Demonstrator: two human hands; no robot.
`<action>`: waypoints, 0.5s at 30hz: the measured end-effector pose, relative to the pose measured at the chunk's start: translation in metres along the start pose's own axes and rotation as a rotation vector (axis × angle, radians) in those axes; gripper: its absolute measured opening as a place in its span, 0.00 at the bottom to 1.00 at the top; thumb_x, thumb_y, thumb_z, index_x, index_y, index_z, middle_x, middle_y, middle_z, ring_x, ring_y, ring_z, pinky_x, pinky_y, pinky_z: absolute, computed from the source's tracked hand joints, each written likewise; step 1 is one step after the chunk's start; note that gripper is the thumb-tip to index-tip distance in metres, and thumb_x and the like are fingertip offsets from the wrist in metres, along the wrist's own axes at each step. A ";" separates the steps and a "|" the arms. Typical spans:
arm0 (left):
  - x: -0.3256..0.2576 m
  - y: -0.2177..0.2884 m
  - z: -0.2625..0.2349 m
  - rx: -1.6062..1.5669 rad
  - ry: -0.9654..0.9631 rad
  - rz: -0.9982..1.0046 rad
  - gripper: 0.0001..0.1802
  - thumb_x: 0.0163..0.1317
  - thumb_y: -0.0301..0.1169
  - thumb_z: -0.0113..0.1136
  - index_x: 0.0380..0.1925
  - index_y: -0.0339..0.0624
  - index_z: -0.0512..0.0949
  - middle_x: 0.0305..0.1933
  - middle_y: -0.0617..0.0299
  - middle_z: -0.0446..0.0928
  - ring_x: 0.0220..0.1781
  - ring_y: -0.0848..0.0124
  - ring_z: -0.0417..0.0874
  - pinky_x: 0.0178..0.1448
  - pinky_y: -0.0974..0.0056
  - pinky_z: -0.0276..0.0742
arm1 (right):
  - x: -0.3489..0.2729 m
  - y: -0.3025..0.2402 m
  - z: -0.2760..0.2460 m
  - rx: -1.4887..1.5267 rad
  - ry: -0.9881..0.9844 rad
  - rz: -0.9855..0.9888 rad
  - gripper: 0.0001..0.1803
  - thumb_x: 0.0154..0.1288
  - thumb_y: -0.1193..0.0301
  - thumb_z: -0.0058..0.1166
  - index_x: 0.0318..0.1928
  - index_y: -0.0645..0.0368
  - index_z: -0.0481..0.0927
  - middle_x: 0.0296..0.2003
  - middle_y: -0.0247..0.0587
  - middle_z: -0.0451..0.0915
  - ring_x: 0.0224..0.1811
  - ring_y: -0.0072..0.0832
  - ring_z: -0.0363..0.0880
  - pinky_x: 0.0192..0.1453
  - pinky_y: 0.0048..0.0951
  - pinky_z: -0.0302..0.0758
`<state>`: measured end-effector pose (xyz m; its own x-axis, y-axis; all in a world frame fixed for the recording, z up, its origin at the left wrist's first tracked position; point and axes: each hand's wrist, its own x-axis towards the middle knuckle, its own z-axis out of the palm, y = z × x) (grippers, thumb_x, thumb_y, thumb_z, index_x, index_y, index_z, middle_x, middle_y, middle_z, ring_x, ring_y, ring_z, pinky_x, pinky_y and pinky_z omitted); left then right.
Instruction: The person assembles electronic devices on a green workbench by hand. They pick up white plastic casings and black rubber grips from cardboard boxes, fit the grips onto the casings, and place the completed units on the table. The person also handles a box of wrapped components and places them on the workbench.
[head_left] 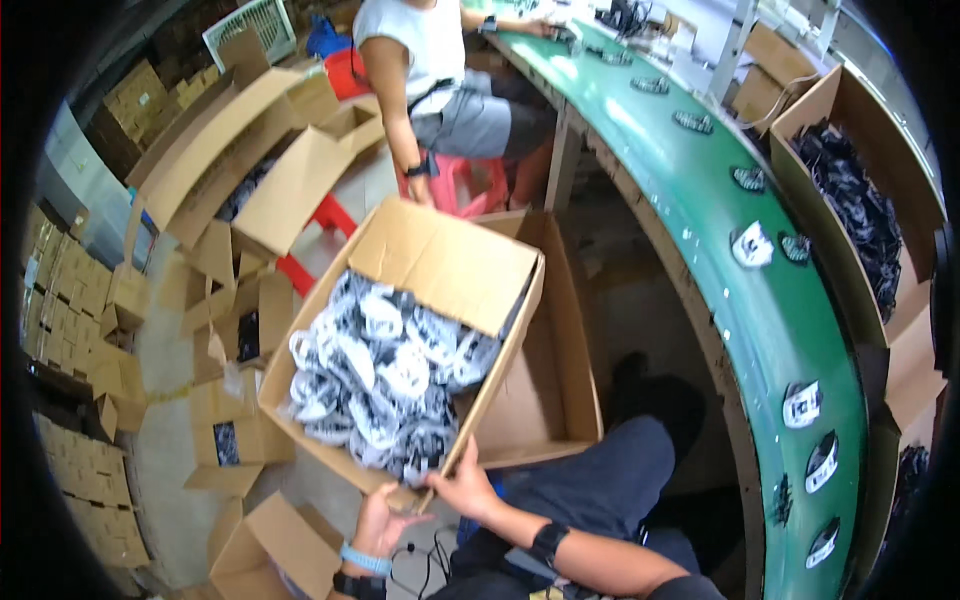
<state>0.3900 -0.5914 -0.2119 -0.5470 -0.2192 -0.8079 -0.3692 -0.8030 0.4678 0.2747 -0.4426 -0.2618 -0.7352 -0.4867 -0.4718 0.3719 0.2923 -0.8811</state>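
Note:
A cardboard carton (480,415), tilted, stands before me, filled with a heap of white, grey and black curved pieces (375,370) whose kind I cannot make out. One flap lies over its far part. At its near corner my left hand (378,522) has the thumb up against the wall and the fingers at the bottom edge. Beside it my right hand (466,488) grips the same corner, thumb raised along the side. Below and to the right of this carton is a second open carton (560,380), partly covered by it.
A green conveyor belt (690,220) curves along the right, carrying spaced black and white pieces (752,245). Beyond it stands a long carton (860,200) of dark pieces. A co-worker (425,90) sits on a red stool (470,185). Open cartons (235,430) crowd the left floor.

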 end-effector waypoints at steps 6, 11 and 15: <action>0.004 -0.006 0.004 -0.207 -0.091 -0.018 0.30 0.76 0.31 0.45 0.75 0.33 0.57 0.78 0.34 0.62 0.78 0.30 0.66 0.72 0.14 0.66 | 0.077 -0.086 -0.108 -0.173 0.453 -0.405 0.65 0.57 0.53 0.78 0.76 0.78 0.48 0.74 0.75 0.59 0.80 0.62 0.57 0.85 0.52 0.56; 0.025 -0.029 -0.056 -0.429 0.005 -0.144 0.34 0.72 0.28 0.46 0.77 0.36 0.56 0.78 0.39 0.64 0.78 0.32 0.67 0.72 0.15 0.67 | 0.193 -0.196 -0.194 -0.588 0.603 -0.265 0.55 0.55 0.54 0.77 0.79 0.52 0.61 0.80 0.52 0.60 0.82 0.58 0.57 0.82 0.51 0.61; 0.008 -0.023 -0.032 0.004 0.036 0.167 0.12 0.68 0.22 0.59 0.50 0.35 0.81 0.42 0.57 0.80 0.40 0.66 0.82 0.46 0.62 0.83 | 0.252 -0.180 -0.231 -0.283 0.233 -0.286 0.39 0.52 0.51 0.78 0.63 0.53 0.82 0.59 0.50 0.85 0.64 0.47 0.83 0.69 0.43 0.78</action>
<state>0.4181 -0.5920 -0.2406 -0.5737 -0.3697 -0.7309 -0.2785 -0.7512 0.5985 -0.1083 -0.4276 -0.2141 -0.9056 -0.3918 -0.1625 -0.0099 0.4024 -0.9154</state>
